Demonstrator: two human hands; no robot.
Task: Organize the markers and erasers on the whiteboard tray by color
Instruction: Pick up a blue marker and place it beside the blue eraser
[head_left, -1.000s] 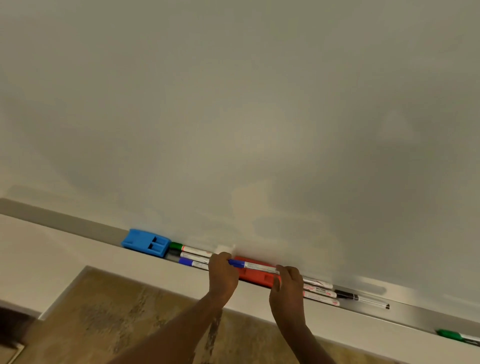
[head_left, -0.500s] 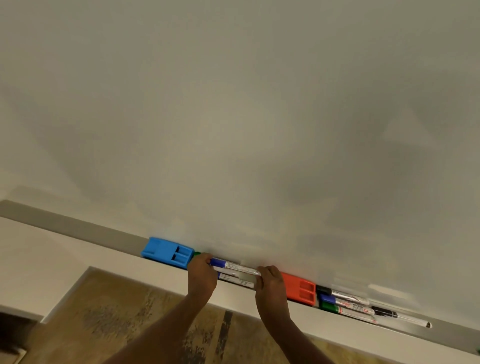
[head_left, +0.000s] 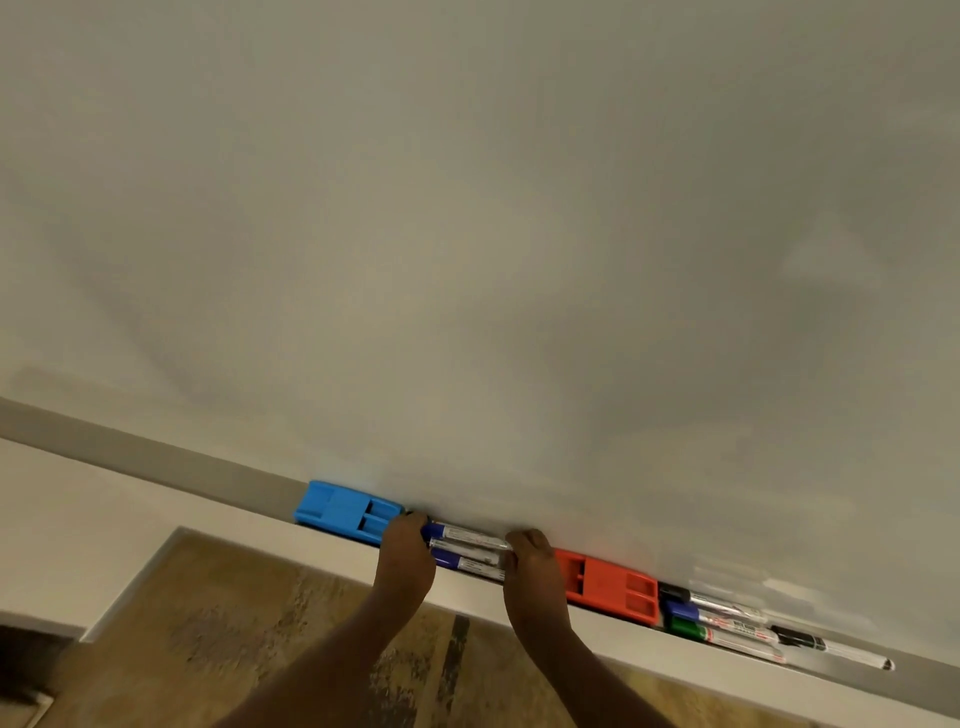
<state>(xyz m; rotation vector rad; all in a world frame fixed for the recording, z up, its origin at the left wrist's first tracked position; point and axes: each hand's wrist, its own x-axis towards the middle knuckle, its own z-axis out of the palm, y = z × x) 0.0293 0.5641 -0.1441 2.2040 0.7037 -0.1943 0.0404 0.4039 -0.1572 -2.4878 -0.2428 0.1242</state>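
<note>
A blue eraser (head_left: 345, 512) lies on the grey whiteboard tray (head_left: 156, 460). Right of it, two blue-capped markers (head_left: 467, 551) lie side by side in the tray. My left hand (head_left: 405, 553) grips their capped ends and my right hand (head_left: 530, 564) grips the other ends. A red eraser (head_left: 610, 584) sits just right of my right hand. Beyond it lie a black-capped marker (head_left: 711, 603), a blue-capped marker (head_left: 722, 618), a green-capped marker (head_left: 727, 638) and a thin black pen (head_left: 831, 649).
The whiteboard (head_left: 467, 234) fills the upper view. A pale wall band (head_left: 78, 499) runs under the tray, with brown patterned floor (head_left: 208, 623) below. The tray's left stretch holds nothing.
Both hands have slid the blue markers left along the tray, from beside the red eraser to next to the blue eraser. The view has shifted, showing more markers at the right.
</note>
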